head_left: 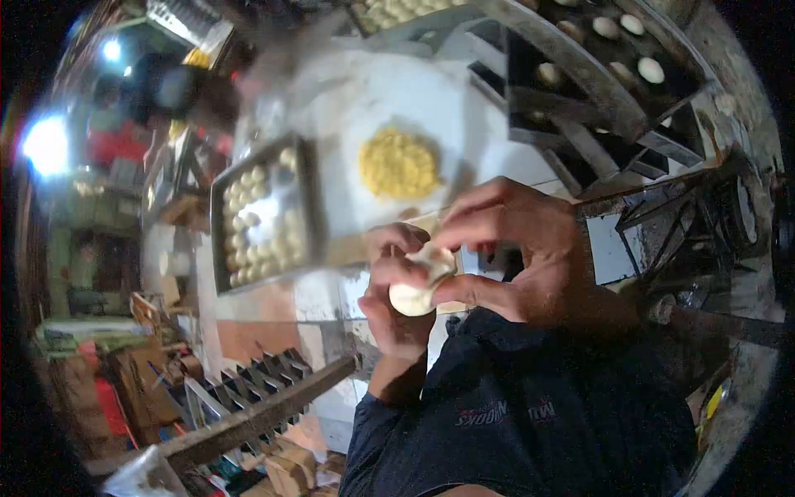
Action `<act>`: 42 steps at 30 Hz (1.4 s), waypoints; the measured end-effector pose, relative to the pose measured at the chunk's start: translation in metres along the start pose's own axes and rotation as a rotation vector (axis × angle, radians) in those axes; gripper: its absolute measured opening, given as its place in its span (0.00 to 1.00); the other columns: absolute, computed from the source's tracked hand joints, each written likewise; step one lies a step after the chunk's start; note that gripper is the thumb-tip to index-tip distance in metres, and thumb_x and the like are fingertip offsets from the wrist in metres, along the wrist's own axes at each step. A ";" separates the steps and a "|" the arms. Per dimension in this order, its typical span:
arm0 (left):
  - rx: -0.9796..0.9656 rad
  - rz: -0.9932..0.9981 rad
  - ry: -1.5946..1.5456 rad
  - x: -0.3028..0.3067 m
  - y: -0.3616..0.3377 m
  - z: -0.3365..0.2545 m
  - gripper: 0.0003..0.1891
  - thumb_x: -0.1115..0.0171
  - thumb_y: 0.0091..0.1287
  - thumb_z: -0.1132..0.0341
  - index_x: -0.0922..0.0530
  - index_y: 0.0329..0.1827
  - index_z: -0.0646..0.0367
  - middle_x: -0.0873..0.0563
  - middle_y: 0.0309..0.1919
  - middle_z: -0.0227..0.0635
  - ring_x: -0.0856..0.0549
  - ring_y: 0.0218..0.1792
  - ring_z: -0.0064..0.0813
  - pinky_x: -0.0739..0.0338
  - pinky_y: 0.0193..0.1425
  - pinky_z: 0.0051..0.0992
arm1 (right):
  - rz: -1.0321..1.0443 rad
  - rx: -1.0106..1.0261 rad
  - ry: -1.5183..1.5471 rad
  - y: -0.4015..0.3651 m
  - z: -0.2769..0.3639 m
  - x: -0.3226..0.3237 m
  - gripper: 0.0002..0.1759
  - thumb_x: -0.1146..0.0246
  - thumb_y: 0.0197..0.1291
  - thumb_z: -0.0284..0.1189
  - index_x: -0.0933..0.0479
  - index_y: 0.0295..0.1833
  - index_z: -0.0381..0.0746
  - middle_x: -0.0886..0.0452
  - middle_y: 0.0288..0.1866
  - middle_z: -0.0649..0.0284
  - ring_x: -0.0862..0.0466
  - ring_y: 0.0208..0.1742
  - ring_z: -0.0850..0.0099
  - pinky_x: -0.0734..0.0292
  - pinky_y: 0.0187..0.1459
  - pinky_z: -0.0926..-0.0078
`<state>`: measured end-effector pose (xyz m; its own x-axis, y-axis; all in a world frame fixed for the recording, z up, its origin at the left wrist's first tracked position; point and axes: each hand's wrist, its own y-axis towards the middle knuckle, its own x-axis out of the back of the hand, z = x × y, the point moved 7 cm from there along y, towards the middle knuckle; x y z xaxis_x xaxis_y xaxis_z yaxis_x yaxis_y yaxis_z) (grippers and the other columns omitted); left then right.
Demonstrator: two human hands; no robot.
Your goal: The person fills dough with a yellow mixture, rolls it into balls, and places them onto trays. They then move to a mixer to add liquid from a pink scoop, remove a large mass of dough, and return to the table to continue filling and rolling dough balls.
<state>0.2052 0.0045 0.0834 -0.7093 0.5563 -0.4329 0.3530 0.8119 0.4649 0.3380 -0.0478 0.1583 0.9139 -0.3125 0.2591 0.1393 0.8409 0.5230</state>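
Between both hands, close to my chest, is a pale piece of dough (411, 300) with its upper edge folded open. My left hand (393, 277) wraps its fingers round the dough from the left. From the right, my right hand (517, 248) pinches the dough's edge, thumb below and fingers above. Some fingertips are hidden behind the dough or blurred. Beyond the hands, a heap of yellow crumbly filling (400, 164) lies on the white tabletop (339, 99).
A metal tray (217, 240) of small dough balls stands at the left. Stacked dark trays (571, 74) with pale round pieces are at the upper right. More dough balls (406, 10) sit at the far edge. A blurred person (178, 91) is at the upper left. A metal rack (257, 389) stands lower left.
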 end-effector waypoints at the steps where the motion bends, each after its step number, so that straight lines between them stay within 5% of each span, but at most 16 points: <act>1: -0.089 0.095 0.105 -0.017 0.014 0.009 0.27 0.59 0.73 0.40 0.23 0.34 0.54 0.33 0.45 0.40 0.30 0.48 0.37 0.35 0.58 0.39 | 0.039 -0.202 0.087 -0.004 -0.021 0.016 0.15 0.26 0.44 0.22 0.19 0.40 0.39 0.17 0.38 0.60 0.16 0.37 0.69 0.21 0.35 0.74; 3: -0.193 0.182 0.316 -0.056 0.039 0.022 0.27 0.56 0.73 0.42 0.23 0.24 0.51 0.31 0.43 0.39 0.29 0.45 0.38 0.31 0.52 0.39 | -0.061 -0.019 0.114 -0.009 -0.038 0.052 0.15 0.27 0.45 0.20 0.19 0.42 0.38 0.17 0.39 0.59 0.16 0.35 0.71 0.20 0.35 0.75; 6: -0.169 0.174 0.143 -0.117 0.069 0.040 0.15 0.36 0.67 0.54 0.28 0.50 0.49 0.33 0.48 0.42 0.28 0.46 0.36 0.22 0.42 0.31 | -0.048 0.273 -0.039 -0.008 -0.025 0.108 0.17 0.30 0.50 0.20 0.21 0.47 0.35 0.18 0.49 0.55 0.14 0.40 0.66 0.18 0.40 0.77; 10: -0.305 0.163 -0.100 -0.167 0.087 0.069 0.49 0.18 0.46 0.60 0.44 0.67 0.47 0.34 0.53 0.42 0.27 0.51 0.34 0.13 0.40 0.36 | -0.152 0.487 -0.151 -0.027 -0.027 0.158 0.20 0.31 0.54 0.23 0.23 0.53 0.38 0.22 0.57 0.57 0.17 0.52 0.69 0.19 0.48 0.74; 14: -0.040 0.592 -0.063 -0.234 0.123 0.106 0.37 0.14 0.36 0.54 0.25 0.47 0.63 0.23 0.39 0.38 0.22 0.40 0.33 0.20 0.40 0.36 | -0.033 0.113 -0.028 -0.022 -0.051 0.193 0.16 0.36 0.59 0.29 0.24 0.52 0.36 0.20 0.53 0.56 0.17 0.51 0.63 0.20 0.51 0.66; 16: -0.328 0.645 -0.039 -0.260 0.131 0.095 0.24 0.18 0.44 0.55 0.23 0.33 0.60 0.22 0.33 0.36 0.21 0.36 0.34 0.24 0.39 0.35 | 0.019 -0.082 0.034 -0.027 -0.064 0.204 0.15 0.38 0.62 0.32 0.24 0.51 0.35 0.19 0.51 0.56 0.17 0.50 0.60 0.21 0.52 0.62; 17: -0.402 0.680 -0.010 -0.259 0.135 0.096 0.22 0.19 0.45 0.57 0.24 0.29 0.59 0.23 0.29 0.35 0.21 0.35 0.34 0.24 0.38 0.35 | 0.031 0.204 -0.274 -0.028 -0.050 0.220 0.17 0.38 0.61 0.31 0.24 0.54 0.36 0.21 0.53 0.53 0.19 0.53 0.56 0.23 0.55 0.59; 22: -0.371 0.714 0.505 -0.298 0.139 0.099 0.11 0.28 0.53 0.68 0.26 0.26 0.58 0.26 0.21 0.34 0.23 0.24 0.34 0.26 0.31 0.33 | -0.195 0.073 -0.575 -0.032 -0.016 0.276 0.19 0.45 0.66 0.36 0.22 0.54 0.34 0.26 0.60 0.43 0.22 0.56 0.50 0.24 0.57 0.56; 24: -0.184 0.857 0.097 -0.311 0.126 0.136 0.09 0.35 0.52 0.67 0.26 0.27 0.61 0.23 0.22 0.37 0.22 0.24 0.37 0.28 0.29 0.31 | -0.165 0.548 -0.930 -0.034 0.013 0.257 0.20 0.47 0.66 0.35 0.24 0.56 0.34 0.26 0.58 0.42 0.23 0.56 0.46 0.23 0.55 0.52; 26: 0.797 0.903 -0.066 -0.308 0.082 0.221 0.09 0.34 0.50 0.71 0.23 0.33 0.64 0.18 0.27 0.44 0.18 0.27 0.40 0.25 0.32 0.31 | -0.083 0.449 -0.929 -0.028 0.009 0.255 0.19 0.47 0.66 0.35 0.26 0.57 0.36 0.25 0.55 0.43 0.22 0.53 0.45 0.24 0.54 0.49; 27: 0.801 0.897 -0.088 -0.308 0.079 0.217 0.09 0.34 0.50 0.71 0.23 0.33 0.64 0.18 0.27 0.44 0.18 0.27 0.40 0.25 0.32 0.31 | -0.092 0.418 -0.864 -0.027 0.006 0.265 0.18 0.47 0.67 0.35 0.27 0.56 0.36 0.25 0.54 0.45 0.22 0.52 0.47 0.24 0.53 0.50; 29: 0.146 0.981 0.223 -0.333 0.113 0.144 0.10 0.34 0.50 0.75 0.21 0.36 0.65 0.19 0.25 0.43 0.18 0.27 0.37 0.24 0.34 0.30 | -0.056 0.302 -0.783 -0.018 0.000 0.290 0.15 0.47 0.68 0.35 0.28 0.53 0.36 0.24 0.50 0.48 0.20 0.46 0.55 0.23 0.51 0.56; 32: 0.492 0.907 0.220 -0.318 0.119 0.148 0.22 0.28 0.55 0.74 0.23 0.53 0.64 0.20 0.29 0.30 0.25 0.29 0.16 0.31 0.31 0.20 | -0.317 -0.013 -0.582 -0.009 -0.038 0.354 0.19 0.51 0.73 0.40 0.25 0.48 0.33 0.21 0.42 0.55 0.19 0.43 0.68 0.25 0.48 0.69; 34: 0.422 0.888 0.216 -0.299 0.130 0.132 0.27 0.27 0.55 0.73 0.26 0.59 0.62 0.23 0.30 0.32 0.25 0.27 0.20 0.30 0.30 0.22 | -0.451 -0.148 -0.654 0.015 -0.083 0.402 0.18 0.53 0.75 0.36 0.24 0.48 0.32 0.20 0.39 0.61 0.20 0.41 0.75 0.27 0.47 0.76; 38: 0.418 0.813 0.131 -0.245 0.134 0.097 0.29 0.27 0.55 0.72 0.27 0.61 0.60 0.27 0.29 0.33 0.26 0.27 0.22 0.32 0.29 0.21 | -0.071 -0.522 -0.994 0.034 -0.190 0.459 0.20 0.47 0.71 0.40 0.26 0.56 0.34 0.20 0.54 0.53 0.20 0.53 0.59 0.29 0.58 0.66; 42: 0.082 0.789 0.258 -0.157 0.141 0.060 0.20 0.21 0.50 0.65 0.18 0.43 0.61 0.17 0.27 0.35 0.22 0.25 0.23 0.32 0.28 0.21 | 0.467 -0.854 -1.118 0.021 -0.227 0.445 0.38 0.44 0.67 0.46 0.48 0.77 0.42 0.47 0.79 0.56 0.47 0.78 0.59 0.50 0.75 0.62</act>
<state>0.4028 0.0425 0.1702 -0.3493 0.9173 0.1910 0.8411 0.2171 0.4955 0.8345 -0.0692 0.0999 0.2329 0.2161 0.9482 0.4614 0.8337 -0.3034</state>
